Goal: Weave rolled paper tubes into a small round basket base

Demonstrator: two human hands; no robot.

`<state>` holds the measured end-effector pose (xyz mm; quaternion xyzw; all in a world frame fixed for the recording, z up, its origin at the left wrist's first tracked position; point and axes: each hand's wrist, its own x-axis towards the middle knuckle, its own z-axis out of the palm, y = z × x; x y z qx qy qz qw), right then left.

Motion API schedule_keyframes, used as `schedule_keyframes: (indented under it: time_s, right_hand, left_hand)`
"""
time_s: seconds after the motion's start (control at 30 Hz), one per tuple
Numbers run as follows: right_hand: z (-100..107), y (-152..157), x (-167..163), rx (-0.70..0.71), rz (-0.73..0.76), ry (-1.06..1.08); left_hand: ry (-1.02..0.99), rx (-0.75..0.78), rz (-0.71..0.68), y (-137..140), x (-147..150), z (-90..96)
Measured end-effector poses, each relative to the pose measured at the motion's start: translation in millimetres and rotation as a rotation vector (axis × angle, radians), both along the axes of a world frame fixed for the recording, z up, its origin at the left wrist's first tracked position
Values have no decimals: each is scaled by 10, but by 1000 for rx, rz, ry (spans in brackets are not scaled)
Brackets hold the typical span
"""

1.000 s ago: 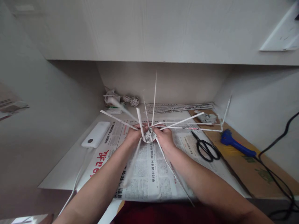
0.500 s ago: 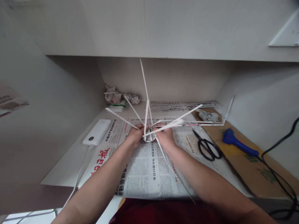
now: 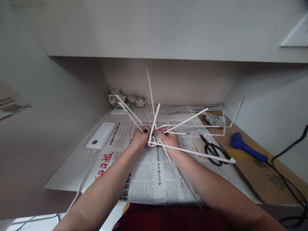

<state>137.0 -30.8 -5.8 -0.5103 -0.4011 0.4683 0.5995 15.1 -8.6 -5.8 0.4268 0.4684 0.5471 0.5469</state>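
Observation:
Between my hands is a small woven piece (image 3: 154, 140) of rolled paper strips, with several long white paper sticks (image 3: 187, 120) fanning out from it. My left hand (image 3: 141, 136) closes on its left side, where two sticks rise up and to the left. On the other side my right hand (image 3: 169, 137) pinches the woven edge with curled fingers. One stick (image 3: 197, 154) crosses over my right wrist towards the scissors. Another thin strip (image 3: 181, 178) hangs down beside my right forearm to the table's front edge. My fingertips are partly hidden by the sticks.
Newspaper (image 3: 144, 183) covers the table. At right are black scissors (image 3: 214, 153) and a blue glue gun (image 3: 247, 147) on cardboard (image 3: 264, 179). A white power bank (image 3: 100, 136) lies at left. Behind are a bundle of paper sticks (image 3: 187, 108) and a plastic bag (image 3: 115, 97).
A stick that pointed up and right has swung down across my right wrist. The sticks on the left have shifted closer together and upward. Both hands stay on the woven piece.

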Motion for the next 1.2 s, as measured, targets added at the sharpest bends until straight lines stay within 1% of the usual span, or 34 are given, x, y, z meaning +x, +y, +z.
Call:
schedule_keyframes:
  time_s: [0.17,0.3,0.37,0.43,0.5,0.57,0.63,0.77,0.9,1.07,1.2]
  right_hand:
    - [-7,1,41,20,21,49]
    - [-26,36,91,31,-1,-37]
    - [-15,63,127,39,10,-77]
    - [14,98,173,41,24,-92]
    - [49,138,226,28,40,-88]
    - [76,176,282,3,53,-59]
    - [87,205,330,-16,80,-36]
    - [60,211,374,-4,160,-92]
    - [25,179,361,-6,225,-174]
    - [43,156,354,-13,258,-185]
    - [48,173,379,-21,273,-221]
  left_hand:
    - [-114,-66,-81,29,-58,-8]
    - [-97,-112,-96,63,-83,-12]
    - [-95,-111,-139,64,-115,23]
    - [-107,-104,-232,53,-185,84]
    - [-76,-115,-339,40,-289,150]
    - [-65,-83,-461,39,-402,196]
    - [-28,-77,-513,54,-490,209]
    - [64,-120,-460,103,-532,177]
    - [59,-155,-465,121,-469,123]
    - [109,-97,-352,105,-349,35]
    - [110,-38,-336,112,-269,-9]
